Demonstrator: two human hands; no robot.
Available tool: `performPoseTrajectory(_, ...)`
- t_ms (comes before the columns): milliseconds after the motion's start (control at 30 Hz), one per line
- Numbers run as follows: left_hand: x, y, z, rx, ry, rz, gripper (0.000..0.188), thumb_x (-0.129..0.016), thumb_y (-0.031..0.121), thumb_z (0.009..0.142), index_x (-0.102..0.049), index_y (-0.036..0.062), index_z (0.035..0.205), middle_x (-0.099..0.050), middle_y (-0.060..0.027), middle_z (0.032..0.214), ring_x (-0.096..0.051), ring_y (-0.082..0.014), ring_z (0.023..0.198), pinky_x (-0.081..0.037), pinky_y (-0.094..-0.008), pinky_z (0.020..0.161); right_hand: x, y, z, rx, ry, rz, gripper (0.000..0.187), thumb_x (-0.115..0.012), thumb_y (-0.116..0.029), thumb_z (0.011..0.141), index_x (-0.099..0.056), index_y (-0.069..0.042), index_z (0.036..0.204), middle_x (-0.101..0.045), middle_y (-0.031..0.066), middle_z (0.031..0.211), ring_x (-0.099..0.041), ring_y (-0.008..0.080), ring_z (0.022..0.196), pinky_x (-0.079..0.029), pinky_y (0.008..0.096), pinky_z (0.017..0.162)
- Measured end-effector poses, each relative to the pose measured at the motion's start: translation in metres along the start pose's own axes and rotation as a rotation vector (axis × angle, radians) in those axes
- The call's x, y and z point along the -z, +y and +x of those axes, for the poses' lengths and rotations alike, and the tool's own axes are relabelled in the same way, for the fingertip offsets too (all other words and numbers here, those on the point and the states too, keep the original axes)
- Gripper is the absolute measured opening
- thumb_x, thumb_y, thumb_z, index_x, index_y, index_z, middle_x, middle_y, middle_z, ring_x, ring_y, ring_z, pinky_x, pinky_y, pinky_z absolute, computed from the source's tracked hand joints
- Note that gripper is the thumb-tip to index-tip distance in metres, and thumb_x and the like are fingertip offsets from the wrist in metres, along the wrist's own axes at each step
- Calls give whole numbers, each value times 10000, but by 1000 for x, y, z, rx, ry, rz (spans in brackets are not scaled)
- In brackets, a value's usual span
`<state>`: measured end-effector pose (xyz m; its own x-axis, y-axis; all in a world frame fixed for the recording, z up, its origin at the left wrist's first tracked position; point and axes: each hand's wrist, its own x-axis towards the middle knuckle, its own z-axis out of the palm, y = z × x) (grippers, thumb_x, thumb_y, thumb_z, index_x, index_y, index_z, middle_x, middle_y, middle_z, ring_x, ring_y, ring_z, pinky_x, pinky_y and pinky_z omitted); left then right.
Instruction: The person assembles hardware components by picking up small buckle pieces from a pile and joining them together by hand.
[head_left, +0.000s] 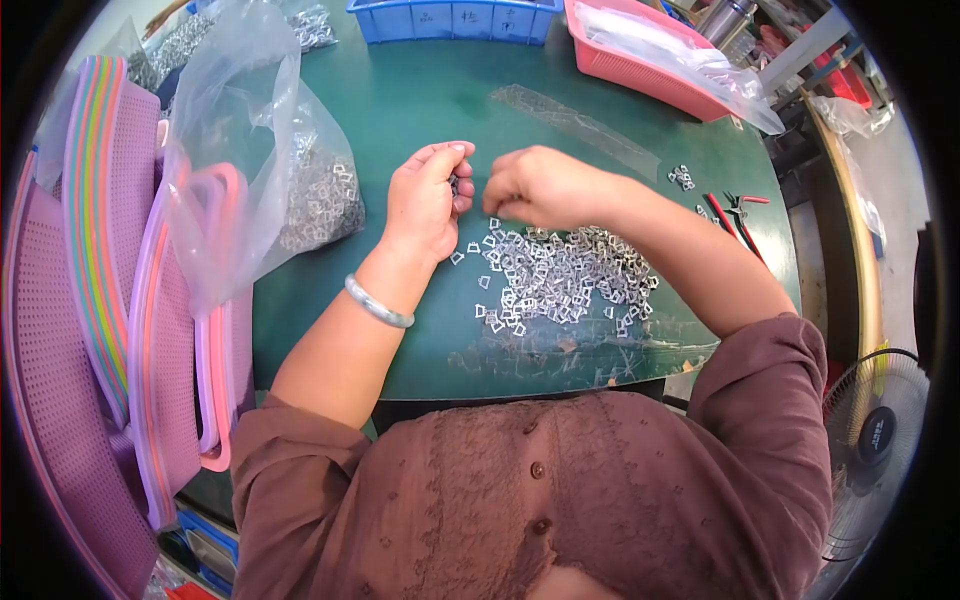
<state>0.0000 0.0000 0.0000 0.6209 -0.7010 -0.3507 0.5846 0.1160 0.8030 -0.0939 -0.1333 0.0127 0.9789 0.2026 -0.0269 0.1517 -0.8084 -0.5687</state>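
A spread of several small silver metal clips (560, 275) lies on the green table top (420, 100) in front of me. My left hand (428, 200) is raised just left of the pile, its fingertips pinched on a small dark piece; a pale bangle sits on that wrist. My right hand (545, 185) hovers over the pile's far left edge, fingers curled down at the clips; whether it holds one is hidden.
A clear plastic bag (290, 170) of more clips slumps at the left. Stacked pink and purple mesh baskets (110, 290) stand further left. A blue bin (455, 18) and a pink basket (640, 60) sit at the back. Red-handled pliers (735, 210) lie right; a fan (875, 440) stands lower right.
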Motion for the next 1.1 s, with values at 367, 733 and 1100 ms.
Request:
performPoseTrajectory(367, 1, -1, 3, 15, -84, 124, 84, -507, 99, 802, -554, 31, 818, -491, -1, 649, -435, -73, 523, -323, -172, 431, -7, 0, -4, -18, 199, 159, 120, -573, -82, 721, -598, -38, 830, -569, 99, 776, -557, 229, 735, -442, 321, 666)
performPoseTrajectory(733, 3, 8, -23, 135, -350, 356, 95, -536, 114, 781, -574, 28, 794, -519, 8, 627, -445, -41, 496, -339, -165, 424, 11, -24, -24, -211, 310, 428, 162, -538, -50, 784, -582, 28, 920, -602, 47, 754, -530, 80, 699, -440, 230, 643)
performPoseTrajectory(1100, 8, 11, -30, 106, -341, 332, 96, -551, 141, 804, -572, 49, 788, -527, 14, 627, -449, -41, 494, -315, -152, 421, -2, -34, -25, -233, 415, 620, 247, -532, -39, 796, -513, 40, 1029, -571, 27, 815, -515, 65, 754, -438, 219, 696)
